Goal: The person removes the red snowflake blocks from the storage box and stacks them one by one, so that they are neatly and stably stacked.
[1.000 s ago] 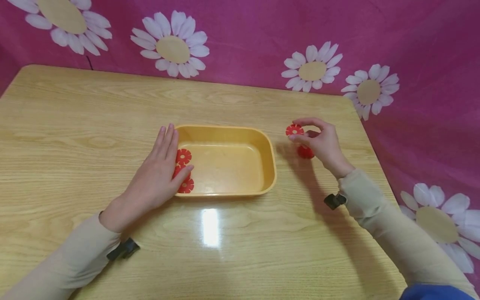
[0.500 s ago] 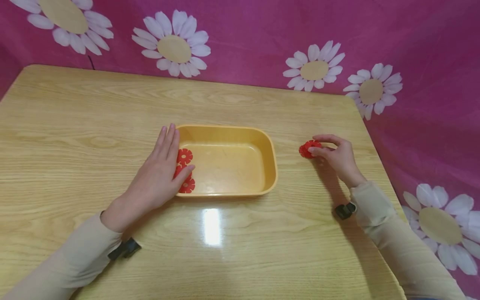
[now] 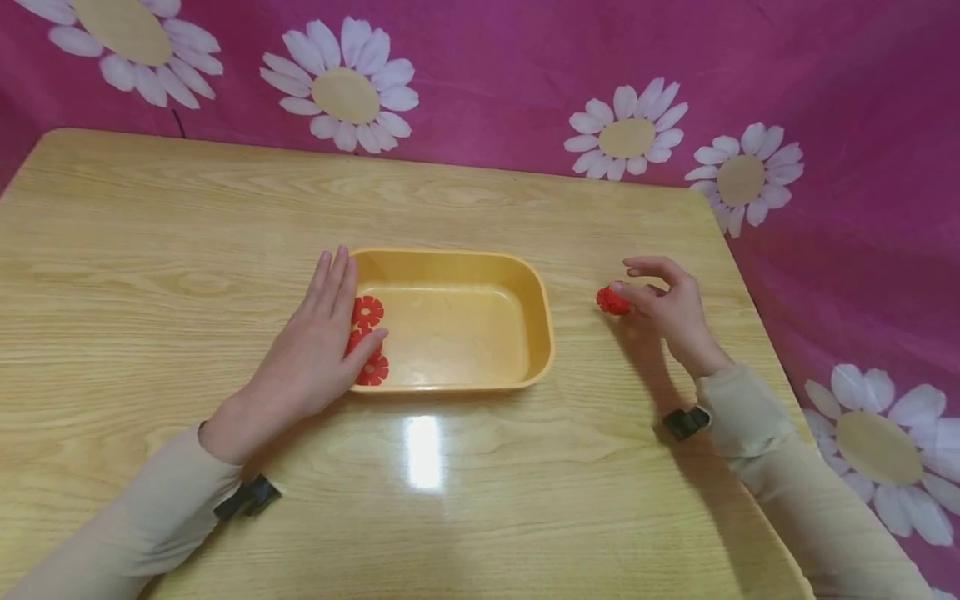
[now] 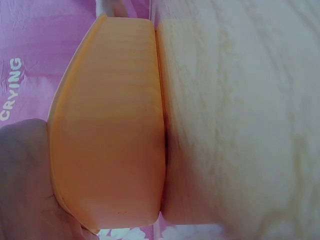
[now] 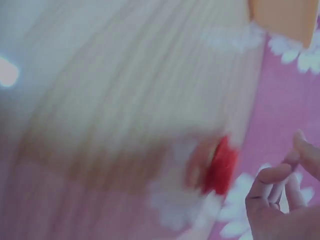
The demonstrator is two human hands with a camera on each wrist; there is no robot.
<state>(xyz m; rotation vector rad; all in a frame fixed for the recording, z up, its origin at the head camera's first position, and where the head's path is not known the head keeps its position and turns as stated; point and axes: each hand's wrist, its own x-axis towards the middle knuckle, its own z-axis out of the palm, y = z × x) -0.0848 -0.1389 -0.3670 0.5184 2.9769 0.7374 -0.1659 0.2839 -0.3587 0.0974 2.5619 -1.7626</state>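
A yellow plastic basin [image 3: 450,333] stands on the table, with red flower-shaped notched discs [image 3: 368,312] lying at its left end. My left hand [image 3: 307,358] rests along the basin's left rim, fingers straight and thumb over the inside, partly hiding the discs. In the left wrist view, that hand [image 4: 25,180] touches the rim of the basin [image 4: 110,130]. Right of the basin, a small stack of red discs [image 3: 611,301] stands on the table. My right hand [image 3: 671,308] hovers over it, thumb and forefinger parted; the right wrist view shows the stack [image 5: 221,167] apart from the fingers.
The wood-grain table [image 3: 187,233] has its right edge just beyond my right hand. Behind and to the right hangs a magenta cloth [image 3: 487,75] printed with white daisies. A light reflection shines on the tabletop in front of the basin.
My right hand has carried a red disc rightward to the stack, let go of it there and lifted slightly, with the fingers parted. The left hand and basin stay in place.
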